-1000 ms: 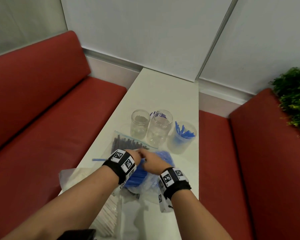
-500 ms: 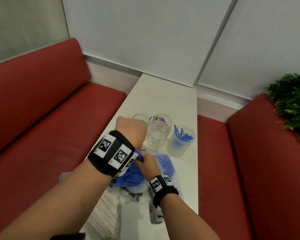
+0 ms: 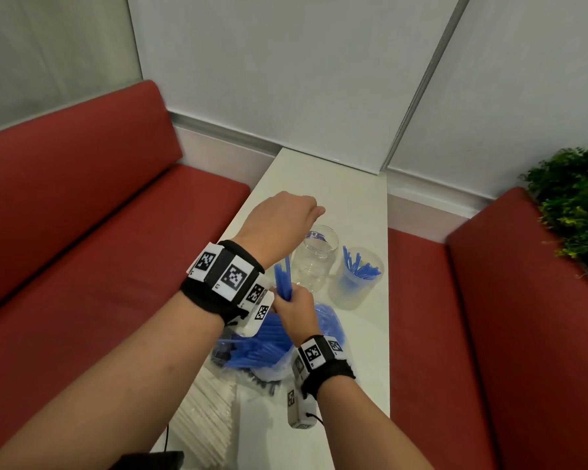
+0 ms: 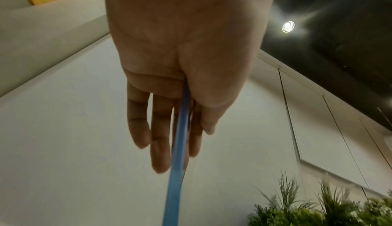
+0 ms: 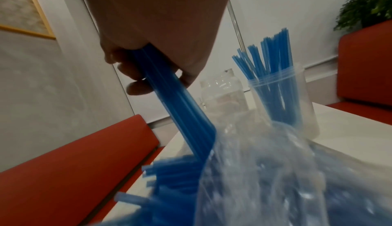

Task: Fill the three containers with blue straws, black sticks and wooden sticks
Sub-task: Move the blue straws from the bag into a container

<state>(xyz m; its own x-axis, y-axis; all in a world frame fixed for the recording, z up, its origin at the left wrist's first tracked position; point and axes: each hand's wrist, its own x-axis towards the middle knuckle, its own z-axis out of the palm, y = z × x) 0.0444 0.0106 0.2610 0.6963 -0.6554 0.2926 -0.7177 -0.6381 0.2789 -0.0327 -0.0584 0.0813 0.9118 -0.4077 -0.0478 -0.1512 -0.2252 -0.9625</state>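
Observation:
My right hand grips a bunch of blue straws that stand upright, pulled partly out of the clear bag of blue straws on the white table. In the right wrist view the bunch of straws runs from my fingers down into the bag. My left hand is raised over the containers, fingers straight. One blue straw has its end tucked between that hand's thumb and palm. A frosted tub holds several blue straws beside an empty glass jar. The third container is hidden.
A bag of pale sticks lies at the table's near left corner, with a bag of dark sticks partly under the straw bag. Red benches flank the narrow table. A green plant stands at the right.
My left hand has risen from the bag to above the jars, covering the left one. My right hand has lifted a bunch of straws upright out of the bag.

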